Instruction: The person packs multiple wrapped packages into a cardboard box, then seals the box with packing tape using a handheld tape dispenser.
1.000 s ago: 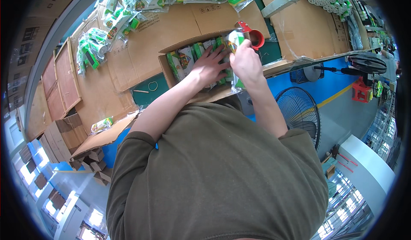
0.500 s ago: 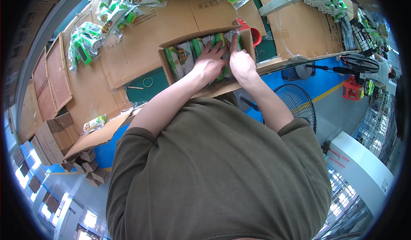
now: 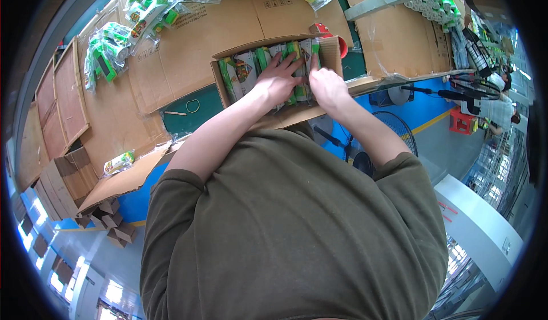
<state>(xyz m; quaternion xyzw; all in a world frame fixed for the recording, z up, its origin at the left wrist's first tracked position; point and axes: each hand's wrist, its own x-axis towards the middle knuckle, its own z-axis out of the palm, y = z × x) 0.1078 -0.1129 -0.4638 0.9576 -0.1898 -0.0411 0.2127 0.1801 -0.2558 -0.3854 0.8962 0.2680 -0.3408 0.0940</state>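
An open cardboard box (image 3: 297, 116) stands at the table's front edge, with a row of green-and-white packets (image 3: 245, 72) upright inside it. My left hand (image 3: 277, 82) lies over the middle of the row. Its fingers are spread across the packet tops, holding none of them. At the box's right end is my right hand (image 3: 327, 88), its index finger stretched along the rightmost packet (image 3: 315, 47). The other fingers of that hand are bent and partly hidden.
Bagged green-and-white items (image 3: 105, 57) are piled along the table's far and left sides. A red tape dispenser (image 3: 341, 46) stands behind the box's right corner. One packet (image 3: 119, 163) lies at the near left. A black fan (image 3: 394, 129) is below the table's right side.
My right hand has shifted slightly down and right along the rightmost packet, its index finger still stretched out. My left hand keeps its place over the row.
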